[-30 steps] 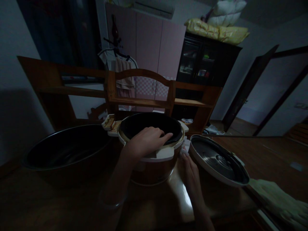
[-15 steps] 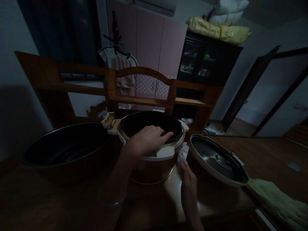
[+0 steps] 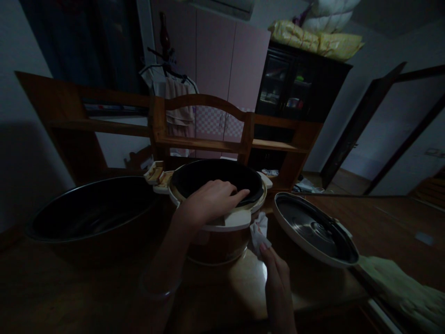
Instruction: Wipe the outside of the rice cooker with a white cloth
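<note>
A rice cooker with a pale rim and a dark inner pot stands on the table before me, its lid raised off. My left hand arches over the near rim, gripping it with fingers bent down into the pot, their tips hidden. Its thumb stretches right along the rim. To the right of the cooker, my right hand pinches a crumpled white tissue between thumb and fingers. The tissue is against or very close to the cooker's right side; contact is unclear.
Left of the cooker sits a large dark basin. A round lid lies inside-up at the right, beside a pale green cloth. Behind the cooker runs a wooden shelf frame. The room is dim.
My right hand has drawn slightly down toward me, and the tissue has shifted left toward the cooker's side. My left hand stays over the rim.
</note>
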Action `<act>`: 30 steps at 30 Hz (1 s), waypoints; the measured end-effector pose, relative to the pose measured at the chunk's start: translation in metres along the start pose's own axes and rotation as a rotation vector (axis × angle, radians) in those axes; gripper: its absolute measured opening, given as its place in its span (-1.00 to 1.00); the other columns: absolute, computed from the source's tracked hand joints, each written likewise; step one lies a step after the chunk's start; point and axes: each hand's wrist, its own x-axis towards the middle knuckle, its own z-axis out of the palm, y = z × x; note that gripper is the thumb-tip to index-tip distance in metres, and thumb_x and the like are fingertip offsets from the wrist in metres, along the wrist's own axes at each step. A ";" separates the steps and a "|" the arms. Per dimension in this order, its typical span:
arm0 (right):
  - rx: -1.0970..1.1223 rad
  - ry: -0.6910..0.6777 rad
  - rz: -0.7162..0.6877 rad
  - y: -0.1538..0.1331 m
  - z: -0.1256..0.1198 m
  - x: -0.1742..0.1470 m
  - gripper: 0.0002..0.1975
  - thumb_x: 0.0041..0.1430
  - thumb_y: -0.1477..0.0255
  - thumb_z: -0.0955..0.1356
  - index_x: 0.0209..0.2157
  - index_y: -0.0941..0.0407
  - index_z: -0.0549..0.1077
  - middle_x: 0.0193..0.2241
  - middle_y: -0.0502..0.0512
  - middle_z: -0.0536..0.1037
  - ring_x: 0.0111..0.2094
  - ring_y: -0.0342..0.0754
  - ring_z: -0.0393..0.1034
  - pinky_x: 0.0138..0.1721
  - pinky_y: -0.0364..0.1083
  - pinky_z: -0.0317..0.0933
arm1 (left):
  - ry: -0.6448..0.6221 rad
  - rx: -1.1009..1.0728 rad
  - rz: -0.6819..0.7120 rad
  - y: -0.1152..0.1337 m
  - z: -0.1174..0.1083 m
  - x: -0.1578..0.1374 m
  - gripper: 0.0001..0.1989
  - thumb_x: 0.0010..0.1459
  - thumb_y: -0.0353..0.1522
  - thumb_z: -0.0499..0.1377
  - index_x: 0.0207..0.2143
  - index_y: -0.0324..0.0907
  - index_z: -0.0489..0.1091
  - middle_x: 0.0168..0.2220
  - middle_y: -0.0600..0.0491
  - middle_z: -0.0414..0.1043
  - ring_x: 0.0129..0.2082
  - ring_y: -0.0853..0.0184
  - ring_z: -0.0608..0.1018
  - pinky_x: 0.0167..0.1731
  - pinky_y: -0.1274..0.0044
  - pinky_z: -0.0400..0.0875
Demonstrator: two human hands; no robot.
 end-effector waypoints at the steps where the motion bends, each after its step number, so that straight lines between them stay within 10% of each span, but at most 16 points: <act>1: 0.001 -0.017 -0.018 0.000 0.001 -0.002 -0.49 0.21 0.08 0.29 0.04 0.11 0.51 0.02 0.17 0.53 0.09 0.16 0.34 0.16 0.08 0.13 | 0.001 0.001 0.002 0.000 0.001 0.000 -0.58 0.36 -0.35 -0.12 0.20 -0.03 0.27 -0.12 -0.06 0.53 -0.20 0.13 0.57 -0.39 0.47 0.24; 14: -0.182 0.300 -0.146 0.013 -0.036 -0.001 -0.61 0.15 0.12 0.36 -0.17 0.11 0.62 -0.17 0.19 0.60 -0.07 0.22 0.43 -0.10 0.07 0.33 | -0.007 0.000 -0.005 0.001 -0.001 0.000 -0.57 0.37 -0.33 -0.16 0.20 -0.03 0.28 -0.10 -0.09 0.53 -0.20 0.13 0.57 -0.35 0.46 0.27; 19: -0.158 0.178 -0.259 -0.017 -0.026 0.033 -0.57 0.25 0.16 0.26 -0.05 0.12 0.56 -0.04 0.18 0.56 0.07 0.17 0.36 0.11 0.10 0.18 | -0.007 0.046 0.007 0.001 -0.001 0.000 -0.57 0.37 -0.34 -0.12 0.21 -0.03 0.26 -0.08 -0.08 0.52 -0.20 0.15 0.56 -0.35 0.48 0.27; 30: -0.005 0.001 -0.053 0.002 -0.005 0.020 -0.55 0.27 0.14 0.25 0.02 0.11 0.51 0.05 0.16 0.50 0.14 0.11 0.30 0.15 0.03 0.16 | -0.003 -0.002 0.006 0.001 -0.003 -0.002 -0.57 0.38 -0.32 -0.15 0.20 -0.03 0.28 -0.12 -0.08 0.53 -0.18 0.13 0.56 -0.36 0.47 0.28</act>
